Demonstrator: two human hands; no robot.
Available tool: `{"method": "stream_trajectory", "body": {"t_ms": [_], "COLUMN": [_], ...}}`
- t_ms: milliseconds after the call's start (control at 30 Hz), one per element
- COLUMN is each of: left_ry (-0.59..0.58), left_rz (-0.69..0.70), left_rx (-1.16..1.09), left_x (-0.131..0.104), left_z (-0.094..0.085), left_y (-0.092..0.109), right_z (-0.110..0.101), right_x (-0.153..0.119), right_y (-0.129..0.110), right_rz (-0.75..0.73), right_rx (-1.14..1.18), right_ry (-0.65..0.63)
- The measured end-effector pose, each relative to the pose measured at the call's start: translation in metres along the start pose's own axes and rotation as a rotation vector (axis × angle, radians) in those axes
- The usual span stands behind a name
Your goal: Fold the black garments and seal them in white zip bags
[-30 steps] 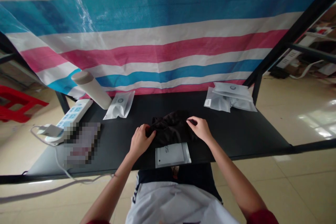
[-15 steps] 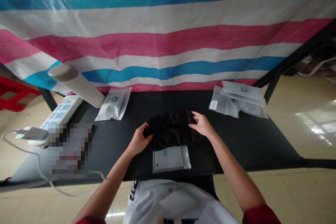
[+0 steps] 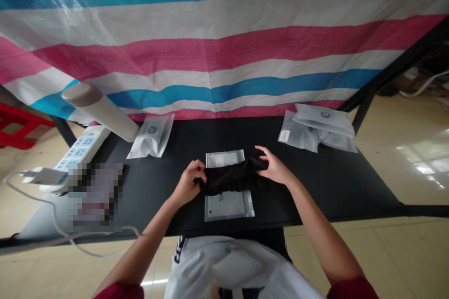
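Note:
A folded piece of black cloth (image 3: 229, 176) lies crosswise in front of me in a narrow, bunched strip. My left hand (image 3: 190, 182) is closed on its left end, fingers curled and thumb hidden in part. At the right end, my right hand (image 3: 276, 167) has the cloth between thumb and fingers, with the index finger raised off it. Beneath the cloth lies a flat translucent zip bag (image 3: 228, 206) with dark print. Its lower part shows nearest me and its far end sticks out beyond the cloth; the middle is covered.
On the black table (image 3: 333, 182), several filled translucent bags (image 3: 324, 124) lie at back right, another bag (image 3: 152, 135) at back left. Left of it are a white bottle (image 3: 105, 110), a power strip (image 3: 82, 149) with a charger and cable (image 3: 52, 215), and a blurred-out item (image 3: 96, 194).
The black cloth has been narrowed into a strip, uncovering the far end of the zip bag. My left fingers have curled in; my right index finger has lifted off the cloth.

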State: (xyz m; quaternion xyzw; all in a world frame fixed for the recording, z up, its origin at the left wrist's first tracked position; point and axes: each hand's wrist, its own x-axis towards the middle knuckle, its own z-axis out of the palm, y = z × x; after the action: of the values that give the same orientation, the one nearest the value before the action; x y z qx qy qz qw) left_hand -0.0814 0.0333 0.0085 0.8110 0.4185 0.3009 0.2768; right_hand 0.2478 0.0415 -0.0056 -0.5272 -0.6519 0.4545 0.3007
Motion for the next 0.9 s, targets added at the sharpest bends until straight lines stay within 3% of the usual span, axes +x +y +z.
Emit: {"method": "stream_trajectory", "body": {"t_ms": [67, 133, 333, 433, 567, 667, 800, 900], "left_ry": [-0.012, -0.024, 0.025, 0.021, -0.007, -0.041, -0.169, -0.213], "left_rz": [0.016, 0.025, 0.009, 0.030, 0.053, 0.059, 0.086, 0.092], "left_rx": [0.002, 0.015, 0.045, 0.086, 0.188, 0.193, 0.190, 0.310], "left_x": [0.000, 0.001, -0.003, -0.007, -0.013, -0.020, -0.035, -0.044], "left_z": [0.000, 0.000, -0.002, -0.002, -0.006, -0.016, -0.027, -0.018], "left_y": [0.001, 0.001, -0.005, -0.008, -0.009, -0.008, 0.000, 0.014], "right_z": [-0.005, -0.009, -0.004, 0.006, 0.012, 0.005, -0.006, -0.002], "right_x": [0.003, 0.007, -0.013, -0.035, -0.053, -0.057, -0.051, -0.034], "right_y": [-0.007, -0.016, -0.040, -0.037, -0.022, -0.015, -0.010, -0.008], "right_rz": [0.003, -0.051, -0.323, -0.394, -0.390, -0.363, -0.265, -0.180], "right_rx": [-0.042, -0.155, -0.407, -0.597, -0.746, -0.763, -0.808, -0.836], "right_ry": [-0.132, -0.148, 0.185, 0.189, 0.125, 0.099, 0.109, 0.158]}}
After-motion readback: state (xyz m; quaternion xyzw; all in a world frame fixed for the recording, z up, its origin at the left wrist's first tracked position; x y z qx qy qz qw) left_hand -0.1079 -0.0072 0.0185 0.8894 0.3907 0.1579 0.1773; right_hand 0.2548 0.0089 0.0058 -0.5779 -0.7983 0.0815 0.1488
